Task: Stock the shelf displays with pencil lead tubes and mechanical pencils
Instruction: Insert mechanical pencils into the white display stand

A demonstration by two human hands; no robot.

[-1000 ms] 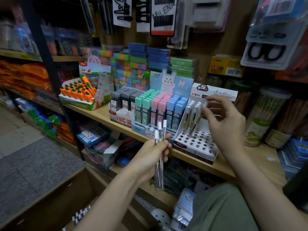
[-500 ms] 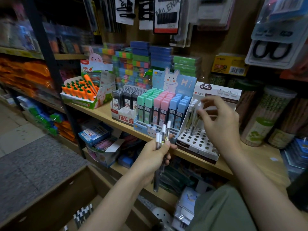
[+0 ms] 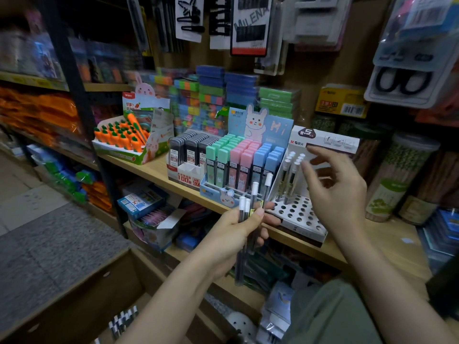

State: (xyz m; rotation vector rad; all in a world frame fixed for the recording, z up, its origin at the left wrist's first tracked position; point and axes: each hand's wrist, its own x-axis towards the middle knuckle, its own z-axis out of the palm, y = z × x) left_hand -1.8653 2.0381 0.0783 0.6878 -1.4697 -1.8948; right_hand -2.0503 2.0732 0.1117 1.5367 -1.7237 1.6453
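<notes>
My left hand point(image 3: 234, 234) grips a bundle of several white-capped mechanical pencils point(image 3: 250, 209), held upright below the shelf edge. A white display stand point(image 3: 301, 216) with round holes sits on the wooden shelf, and several pencils point(image 3: 289, 175) stand in its back rows. My right hand point(image 3: 334, 189) hovers over that stand with fingers spread and holding nothing. Left of the stand, a bunny display box point(image 3: 244, 160) holds green, pink and blue lead tubes, and a box of dark lead tubes point(image 3: 191, 150) stands beside it.
A carrot-themed display point(image 3: 126, 137) sits further left on the wooden shelf point(image 3: 367, 247). Tall clear jars of pencils point(image 3: 397, 175) stand at the right. Stacked coloured boxes fill the back, with hanging packs above. A cardboard box point(image 3: 82, 291) lies at the lower left.
My right hand let go of the pencils in the stand and drew back with fingers spread. My left hand rose slightly with its bundle, closer to the stand.
</notes>
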